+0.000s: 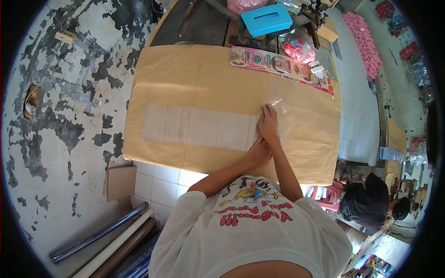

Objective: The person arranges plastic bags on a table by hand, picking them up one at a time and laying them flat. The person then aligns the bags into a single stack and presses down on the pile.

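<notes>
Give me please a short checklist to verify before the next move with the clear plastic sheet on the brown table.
1. Both hands on the clear plastic sheet: ok. The right hand lies flat on it and the left hand rests just behind it.
2. Sheet lies flat on the brown paper-covered table: ok on the left part; the end beyond the fingers looks wrinkled, not ok.
3. Sheet apart from the printed card strip: ok.
4. Blue box away from the sheet: ok.
5. Whether either hand grips the sheet or only presses it: cannot tell.
</notes>
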A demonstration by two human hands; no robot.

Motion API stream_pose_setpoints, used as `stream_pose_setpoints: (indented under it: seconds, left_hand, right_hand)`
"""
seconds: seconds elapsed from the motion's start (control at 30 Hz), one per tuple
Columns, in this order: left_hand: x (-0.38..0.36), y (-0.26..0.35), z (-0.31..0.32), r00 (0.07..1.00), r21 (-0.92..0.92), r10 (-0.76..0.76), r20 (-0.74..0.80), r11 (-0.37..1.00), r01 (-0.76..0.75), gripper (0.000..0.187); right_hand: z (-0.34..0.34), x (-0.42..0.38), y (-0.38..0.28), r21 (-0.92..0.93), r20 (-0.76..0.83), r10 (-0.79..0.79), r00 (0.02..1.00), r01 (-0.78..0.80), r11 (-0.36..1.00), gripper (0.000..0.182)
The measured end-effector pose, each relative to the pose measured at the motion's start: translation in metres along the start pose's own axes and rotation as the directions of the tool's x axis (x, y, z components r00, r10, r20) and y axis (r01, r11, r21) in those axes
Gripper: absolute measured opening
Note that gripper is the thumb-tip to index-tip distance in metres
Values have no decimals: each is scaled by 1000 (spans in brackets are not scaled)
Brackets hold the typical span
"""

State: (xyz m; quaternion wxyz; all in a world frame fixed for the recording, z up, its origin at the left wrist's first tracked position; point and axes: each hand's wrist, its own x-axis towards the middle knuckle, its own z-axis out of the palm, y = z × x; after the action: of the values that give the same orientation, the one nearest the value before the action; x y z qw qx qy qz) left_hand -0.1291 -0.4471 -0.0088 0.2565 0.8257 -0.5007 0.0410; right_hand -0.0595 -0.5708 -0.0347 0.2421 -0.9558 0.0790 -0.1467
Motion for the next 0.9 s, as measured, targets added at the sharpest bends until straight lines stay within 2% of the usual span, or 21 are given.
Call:
stream_pose_setpoints:
  seconds: [0.03,0.13,0.2,0.23,0.27,0.3,0.33,0.37,0.47,0.5,0.57,0.63,0.67,0.73,0.83,0.87,0.9]
  left_hand:
    - [3,-1,0,1000,1,8,-14,1000,-8,58]
    - [-1,0,-4,995,93,5,95,996,-14,55]
    - [3,3,-6,994,81,-34,103,996,26,55]
    - [5,5,-11,998,69,-36,44,997,33,56]
    - [4,7,-11,997,72,-41,59,997,36,57]
    - [4,7,-10,996,82,-53,70,996,47,57]
    - [7,3,-9,994,100,-73,76,993,65,58]
    - [7,1,-8,995,73,-80,66,995,75,60]
    - [6,0,-5,994,64,-62,90,996,56,60]
    - [11,1,-18,951,89,-69,300,995,44,59]
    - [8,-3,-20,973,64,-52,226,997,38,59]
    - [8,-3,-24,972,20,-34,232,999,30,59]
    - [5,-4,-26,969,0,-27,246,1000,28,59]
    - [-8,-8,-36,963,-44,-25,267,998,39,58]
    - [-42,-22,-61,948,-108,-50,316,990,88,58]
    - [-54,-27,-68,940,-119,-61,336,987,107,58]
    - [-64,-30,-75,933,-125,-74,351,984,125,58]
  right_hand:
    - [7,0,-4,-44,-70,26,997,-29,999,51]
    - [22,30,20,-351,-128,256,958,-286,892,61]
    - [44,52,98,-275,-415,64,908,-193,942,62]
    - [42,79,136,-266,-415,285,864,-414,870,59]
    - [47,95,201,-525,-625,-95,775,-326,786,56]
    - [-2,110,204,-188,-573,137,808,-292,938,54]
    - [-53,125,205,182,-488,361,795,-311,933,51]
    - [-87,135,171,268,-508,387,770,-286,920,51]
    - [-146,128,2,211,-569,166,805,-53,976,51]
    - [-143,127,-43,216,-540,83,838,42,975,51]
    - [-106,122,-106,289,-434,-39,900,180,940,51]
    - [-56,119,-161,416,-326,-137,935,272,868,52]
    - [-48,116,-208,470,-168,-83,982,154,869,52]
    - [-8,112,-267,534,58,-62,996,22,845,55]
    - [71,108,-343,510,389,12,921,-226,830,60]
    - [98,101,-362,373,331,-70,941,-63,926,59]
    - [127,90,-375,345,169,-155,973,89,934,55]
